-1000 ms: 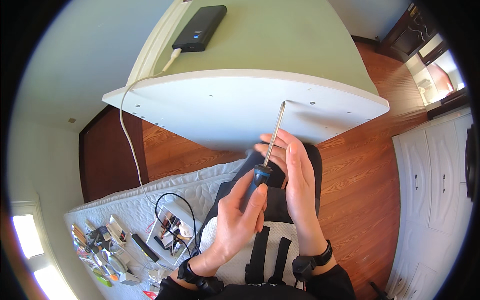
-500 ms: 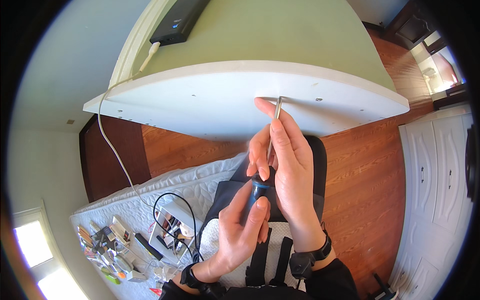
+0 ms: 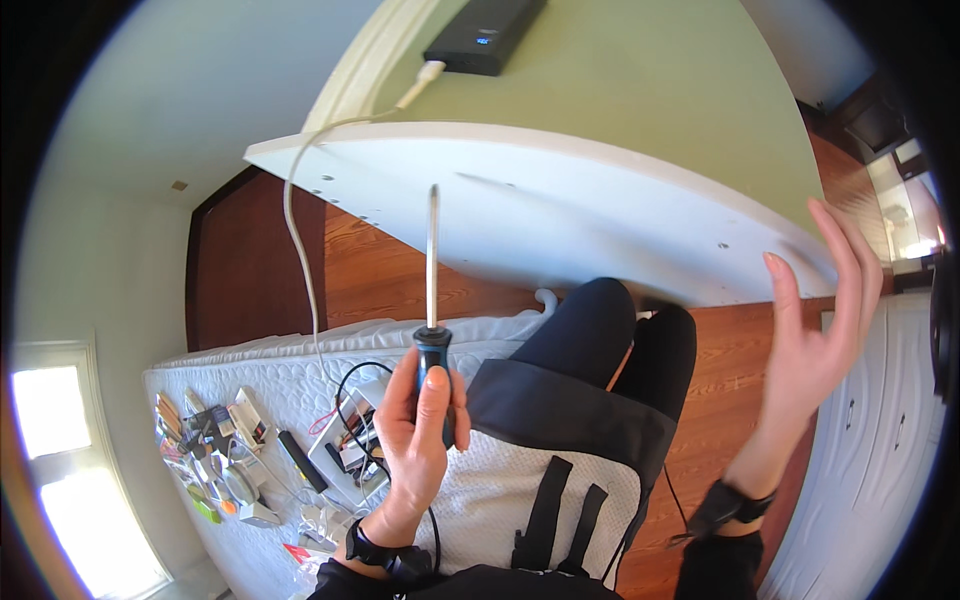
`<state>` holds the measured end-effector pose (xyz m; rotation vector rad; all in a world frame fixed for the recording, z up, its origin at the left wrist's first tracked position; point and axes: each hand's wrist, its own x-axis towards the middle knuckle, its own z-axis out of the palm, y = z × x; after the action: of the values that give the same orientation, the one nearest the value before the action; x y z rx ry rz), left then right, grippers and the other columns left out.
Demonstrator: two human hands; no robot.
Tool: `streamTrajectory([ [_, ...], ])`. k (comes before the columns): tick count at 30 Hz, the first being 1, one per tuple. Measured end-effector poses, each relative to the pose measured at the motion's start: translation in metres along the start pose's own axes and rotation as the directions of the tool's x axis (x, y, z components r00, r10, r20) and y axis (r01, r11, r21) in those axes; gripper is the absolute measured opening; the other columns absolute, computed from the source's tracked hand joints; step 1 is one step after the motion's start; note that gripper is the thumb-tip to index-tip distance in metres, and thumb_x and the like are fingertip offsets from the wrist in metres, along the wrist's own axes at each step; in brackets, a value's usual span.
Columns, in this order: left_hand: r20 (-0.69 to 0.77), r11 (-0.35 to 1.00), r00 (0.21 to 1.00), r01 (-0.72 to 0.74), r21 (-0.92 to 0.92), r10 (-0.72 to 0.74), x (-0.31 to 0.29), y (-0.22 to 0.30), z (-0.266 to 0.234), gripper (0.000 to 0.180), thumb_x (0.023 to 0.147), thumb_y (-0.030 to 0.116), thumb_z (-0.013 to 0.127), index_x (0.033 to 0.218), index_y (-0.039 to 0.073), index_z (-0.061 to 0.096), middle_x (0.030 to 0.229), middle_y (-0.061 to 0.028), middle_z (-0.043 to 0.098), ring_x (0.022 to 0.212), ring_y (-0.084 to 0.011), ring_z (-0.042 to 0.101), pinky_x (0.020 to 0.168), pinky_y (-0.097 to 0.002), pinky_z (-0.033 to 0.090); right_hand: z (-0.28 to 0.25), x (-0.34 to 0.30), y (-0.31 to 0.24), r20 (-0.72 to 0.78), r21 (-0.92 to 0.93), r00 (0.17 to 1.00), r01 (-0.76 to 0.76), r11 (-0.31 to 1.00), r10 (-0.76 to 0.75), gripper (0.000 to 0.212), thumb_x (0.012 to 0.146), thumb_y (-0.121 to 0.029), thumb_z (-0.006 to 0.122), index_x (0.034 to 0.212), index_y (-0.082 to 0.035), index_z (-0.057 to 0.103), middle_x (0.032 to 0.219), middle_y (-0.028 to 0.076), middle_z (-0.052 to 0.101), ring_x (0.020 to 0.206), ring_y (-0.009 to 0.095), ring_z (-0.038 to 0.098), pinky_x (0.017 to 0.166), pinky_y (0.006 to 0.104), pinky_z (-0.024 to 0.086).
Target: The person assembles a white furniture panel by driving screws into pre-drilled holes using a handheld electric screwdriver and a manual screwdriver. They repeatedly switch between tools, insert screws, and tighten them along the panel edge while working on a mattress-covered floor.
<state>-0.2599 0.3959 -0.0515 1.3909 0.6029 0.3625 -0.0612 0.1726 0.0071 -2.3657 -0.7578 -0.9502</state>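
One hand does the gripping: your left hand (image 3: 420,425) wraps the screwdriver (image 3: 432,300), shaft above your fingers; keep it upright while your right hand (image 3: 815,330) hangs spread, empty.

Left hand (image 3: 420,420) fisted upright; right hand (image 3: 815,320) apparently open, raised.
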Motion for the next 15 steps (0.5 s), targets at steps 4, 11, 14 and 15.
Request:
streamTrajectory([
  [4,-0.095,0.991,0.993,0.054,-0.119,-0.066,0.005,-0.004,-0.018,0.038,0.102,0.022,0.048,0.132,-0.001,0.047,0.077,-0.0038,0.053,0.047,-0.0065,0.047,0.043,-0.0190,0.036,-0.007,0.025,0.008,0.205,0.109,0.979,-0.032,0.993,0.009,0.040,0.074,-0.005,0.077,0.112,-0.006,0.065,0.110,0.008,0.064,0.102,0.024,0.061,0.087,0.0326,0.048],
  [11,-0.067,0.945,0.996,0.084,0.315,-0.066,-0.020,-0.023,-0.097,0.035,0.096,0.010,0.057,0.127,-0.004,0.053,0.072,-0.0003,0.055,0.049,-0.0046,0.047,0.044,-0.0199,0.037,0.045,0.048,-0.076,0.318,0.245,0.929,0.114,0.963,-0.191,0.045,0.067,-0.010,0.081,0.107,-0.005,0.062,0.098,0.010,0.063,0.091,0.027,0.061,0.079,0.0352,0.050],
  [14,-0.221,0.907,0.970,0.183,0.379,-0.104,-0.045,-0.026,-0.158,0.032,0.094,0.009,0.059,0.124,-0.004,0.057,0.070,-0.0001,0.054,0.050,-0.0044,0.048,0.045,-0.0206,0.038,0.081,0.053,-0.106,0.245,0.123,0.928,0.258,0.958,-0.281,0.044,0.062,-0.013,0.083,0.097,-0.005,0.058,0.088,0.008,0.061,0.083,0.026,0.060,0.071,0.0356,0.048],
  [15,-0.279,0.914,0.956,0.190,0.359,-0.089,-0.051,-0.025,-0.177,0.033,0.095,0.010,0.058,0.125,-0.004,0.056,0.070,-0.0004,0.055,0.050,-0.0042,0.048,0.044,-0.0202,0.037,0.089,0.053,-0.112,0.238,0.069,0.929,0.275,0.959,-0.284,0.044,0.061,-0.014,0.084,0.094,-0.006,0.057,0.085,0.007,0.060,0.081,0.026,0.059,0.069,0.0352,0.047],
])
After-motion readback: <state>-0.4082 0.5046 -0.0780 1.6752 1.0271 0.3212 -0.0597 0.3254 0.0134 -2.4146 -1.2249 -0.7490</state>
